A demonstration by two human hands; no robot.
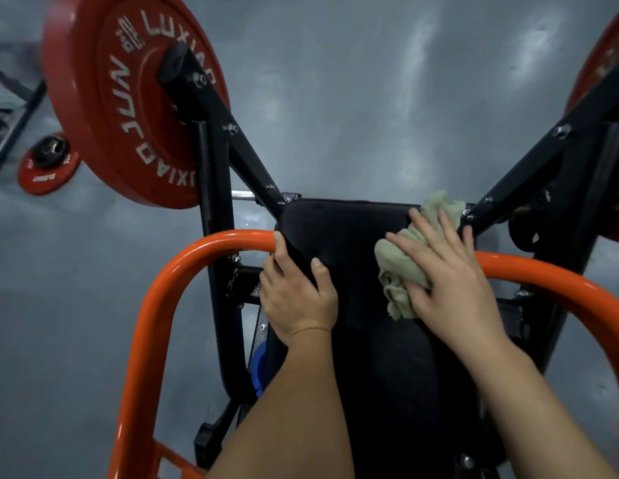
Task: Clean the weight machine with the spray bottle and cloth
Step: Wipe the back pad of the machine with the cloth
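Note:
The weight machine's black pad [346, 233] lies below me, between two black arms that spread outward. My right hand [449, 271] presses a crumpled pale green cloth [399, 271] flat against the pad's right side, fingers spread and straight. My left hand [297, 292] grips the pad's left edge, thumb on top and fingers curled round the side, next to the orange tube [183, 267]. The spray bottle is not in view.
A large red weight plate [107, 108] hangs on the left arm, and part of another shows at the far right [608, 50]. A small red plate [47, 164] lies on the grey floor at left. A blue object [258, 368] peeks out beneath the pad.

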